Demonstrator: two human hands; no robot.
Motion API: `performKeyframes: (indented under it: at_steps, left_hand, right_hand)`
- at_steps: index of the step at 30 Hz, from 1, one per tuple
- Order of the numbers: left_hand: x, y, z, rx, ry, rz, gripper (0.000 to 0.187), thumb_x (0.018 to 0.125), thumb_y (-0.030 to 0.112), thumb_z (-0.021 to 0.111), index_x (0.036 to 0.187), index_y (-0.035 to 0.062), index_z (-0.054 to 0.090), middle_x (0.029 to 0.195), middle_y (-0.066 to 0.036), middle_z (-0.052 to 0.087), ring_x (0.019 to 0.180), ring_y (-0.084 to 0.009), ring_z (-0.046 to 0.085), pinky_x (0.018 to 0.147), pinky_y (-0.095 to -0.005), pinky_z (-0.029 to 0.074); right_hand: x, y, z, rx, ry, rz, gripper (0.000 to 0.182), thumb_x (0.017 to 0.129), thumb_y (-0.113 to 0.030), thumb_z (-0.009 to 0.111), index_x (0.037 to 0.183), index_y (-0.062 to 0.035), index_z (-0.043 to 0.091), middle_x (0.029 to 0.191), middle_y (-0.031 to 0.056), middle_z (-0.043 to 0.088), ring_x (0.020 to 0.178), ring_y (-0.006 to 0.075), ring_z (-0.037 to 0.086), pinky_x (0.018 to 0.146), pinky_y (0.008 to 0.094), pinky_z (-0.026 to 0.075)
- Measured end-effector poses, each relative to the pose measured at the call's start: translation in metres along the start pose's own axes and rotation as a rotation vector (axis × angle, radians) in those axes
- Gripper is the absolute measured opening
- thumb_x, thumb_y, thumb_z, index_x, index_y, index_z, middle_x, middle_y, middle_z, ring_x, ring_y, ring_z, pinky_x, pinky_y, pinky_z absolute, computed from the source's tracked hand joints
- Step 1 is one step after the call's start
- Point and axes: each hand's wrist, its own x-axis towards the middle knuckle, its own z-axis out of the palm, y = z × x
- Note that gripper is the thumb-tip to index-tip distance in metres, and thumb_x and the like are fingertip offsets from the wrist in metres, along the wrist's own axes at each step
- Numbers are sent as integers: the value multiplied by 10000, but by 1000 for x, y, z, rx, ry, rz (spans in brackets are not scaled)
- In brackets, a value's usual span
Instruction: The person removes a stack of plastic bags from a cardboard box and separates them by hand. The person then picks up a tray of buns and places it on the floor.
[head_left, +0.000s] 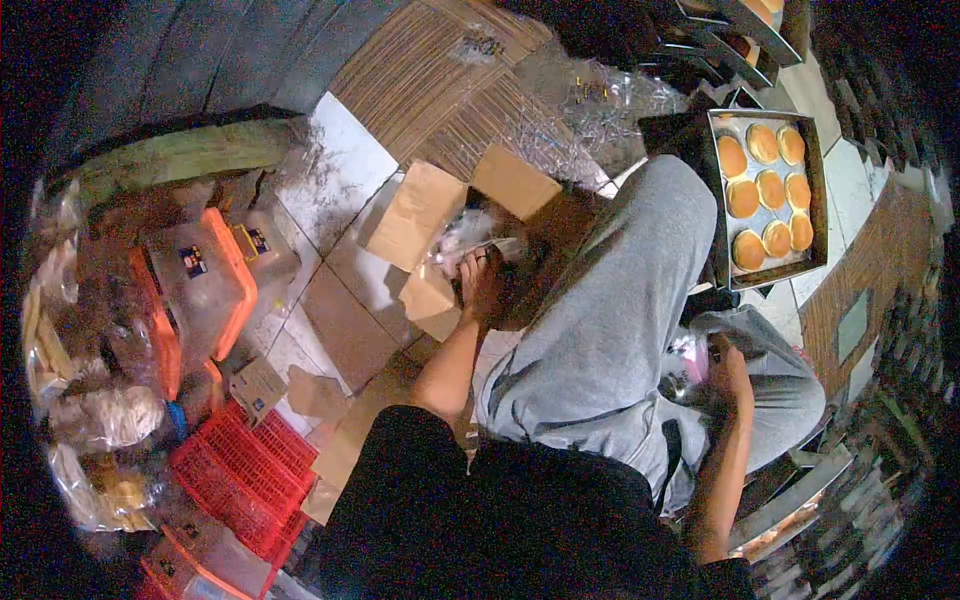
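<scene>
My left hand (pixel 482 282) reaches into an open cardboard box (pixel 418 215) on the floor. Its fingers are curled onto clear, crinkled plastic packaging (pixel 455 245) inside, and the deeper part of the box lies in shadow. Over my lap, my right hand (pixel 727 368) is closed on a pink and clear plastic packet (pixel 690 358). That packet rests against my grey trousers (pixel 610 320), and my fingertips are partly hidden.
A metal tray (pixel 820 235) of round golden buns (pixel 762 143) stands right of my knee, with more trays (pixel 725 50) behind. Left are clear tubs with orange lids (pixel 235 285) and a red plastic crate (pixel 235 470). Clear plastic sheeting (pixel 590 95) lies beyond the box.
</scene>
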Motion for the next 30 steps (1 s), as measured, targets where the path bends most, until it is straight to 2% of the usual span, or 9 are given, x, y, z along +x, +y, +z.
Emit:
performKeyframes:
  at_steps: [3, 5, 6, 8, 12, 18, 25, 28, 30]
  left_hand:
    - [9, -18, 26, 107, 243, 87, 414, 891, 202, 516, 1278, 56, 512, 1213, -147, 512, 1142, -326, 476, 930, -459, 397]
    - [30, -34, 42, 447, 567, 154, 401, 899, 187, 521, 1293, 114, 538, 1164, -90, 564, 1080, -291, 532, 897, -440, 428]
    - [41, -32, 32, 446, 569, 154, 401, 899, 187, 521, 1293, 114, 538, 1164, -90, 564, 1080, -291, 532, 897, -440, 428]
    - [58, -29, 19, 270, 271, 41, 338, 908, 177, 528, 1240, 163, 586, 1130, -58, 608, 1049, -260, 568, 866, -410, 453]
    - [63, -32, 10, 219, 512, 104, 178, 905, 168, 541, 1054, 145, 637, 1110, -86, 630, 1055, -276, 572, 851, -403, 458]
    - [65, -25, -5, 230, 316, 91, 180, 878, 162, 554, 1040, 138, 628, 1009, -61, 649, 977, -261, 595, 813, -402, 467]
    - [44, -34, 24, 267, 424, 67, 189, 865, 161, 573, 1040, 133, 638, 985, -61, 648, 973, -239, 584, 812, -374, 461]
    - [33, -38, 6, 176, 360, 140, 161, 862, 142, 578, 993, 128, 670, 984, -66, 650, 997, -245, 564, 842, -384, 437]
    - [27, -34, -59, -33, 277, 113, 139, 862, 127, 579, 923, 135, 704, 995, -73, 651, 1019, -263, 547, 891, -413, 401]
  right_hand:
    - [-9, -23, -9, -30, 9, -56, 370, 821, -192, 730, 1115, 5, 619, 927, 243, 675, 795, 393, 631, 721, 439, 501]
    - [-9, -26, -12, -35, 3, -52, 400, 804, -207, 753, 1117, 4, 620, 938, 244, 678, 818, 404, 638, 732, 443, 505]
    - [-10, -27, -12, -37, -5, -46, 431, 786, -221, 775, 1119, 3, 620, 950, 246, 680, 841, 415, 646, 744, 447, 509]
    - [-15, -30, -12, -92, 22, -90, 465, 789, -241, 776, 1146, 1, 601, 984, 255, 672, 898, 436, 637, 763, 463, 509]
    - [-18, -38, -15, -123, 29, -84, 495, 803, -289, 768, 1159, 1, 582, 1020, 266, 657, 948, 462, 623, 785, 478, 508]
    - [8, 14, 2, -68, -54, -12, 469, 796, -250, 768, 1151, 0, 592, 980, 263, 663, 915, 452, 629, 763, 473, 503]
    - [-13, -26, -13, -9, 20, -106, 452, 800, -226, 757, 1154, 2, 594, 953, 244, 674, 872, 439, 633, 754, 470, 506]
    - [-13, -25, -14, 5, 27, -81, 444, 802, -224, 759, 1144, 7, 595, 962, 240, 674, 867, 445, 629, 755, 459, 512]
    - [-4, 2, -6, -31, 82, -82, 398, 812, -189, 748, 1128, 3, 601, 970, 223, 684, 831, 387, 646, 741, 441, 519]
